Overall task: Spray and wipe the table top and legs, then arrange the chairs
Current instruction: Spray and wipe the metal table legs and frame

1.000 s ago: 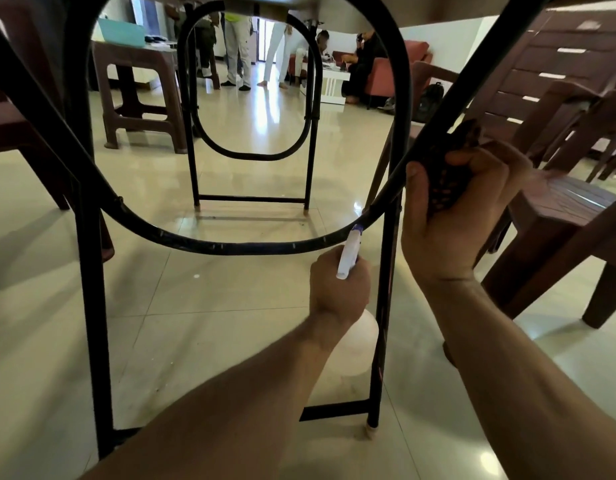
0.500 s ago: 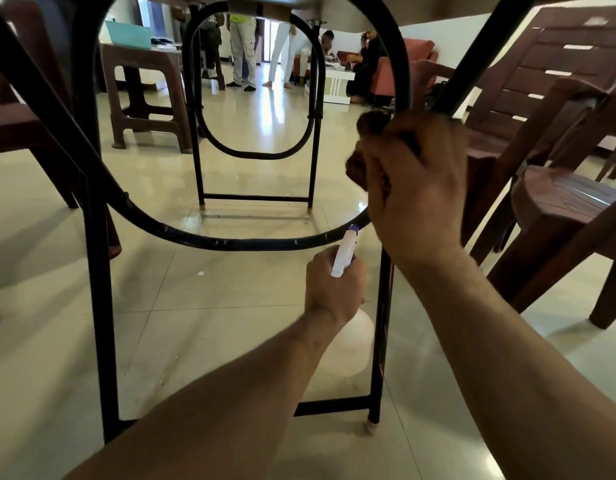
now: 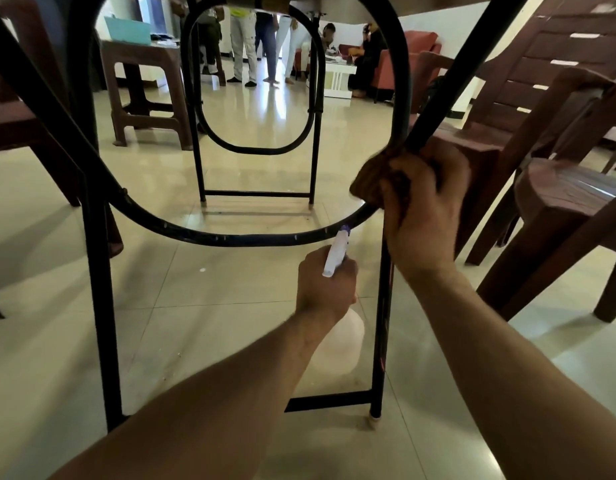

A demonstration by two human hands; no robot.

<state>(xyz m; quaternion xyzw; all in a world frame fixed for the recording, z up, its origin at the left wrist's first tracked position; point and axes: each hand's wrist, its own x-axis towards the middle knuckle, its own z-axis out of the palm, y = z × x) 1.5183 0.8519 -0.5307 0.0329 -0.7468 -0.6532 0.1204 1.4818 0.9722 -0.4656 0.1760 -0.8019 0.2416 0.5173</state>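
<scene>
Looking under the worktop, we start at the far left with the black metal upright leg [image 3: 98, 306], bare and unattended. Sweeping right along the black curved tube brace [image 3: 251, 240], there are pale droplets or specks dotted on it. Next, the left hand [image 3: 325, 289], fingers curled fully closed around the neck of a translucent white plastic spray bottle [image 3: 341, 341], its white and purple nozzle [image 3: 337, 252] aimed up, just beneath the brace. Just right of that stands the near black right-hand leg [image 3: 382, 341], foot on the glossy tiled floor [image 3: 195, 323]. Above it, the right hand [image 3: 422, 209] has its fingers clenched over a bunched brown cloth [image 3: 372, 181], pressed onto the spot where curved tube and diagonal strut [image 3: 472, 60] meet. Furthest right, stacked brown plastic chairs [image 3: 559, 133] wait, well apart from the action.

The call here: this is the leg-wiping step, chairs not yet arranged. Next move likely needs the cloth dragged along the brace or down the right leg, gripping round the tube so every side gets wiped, with the left leg to follow.
</scene>
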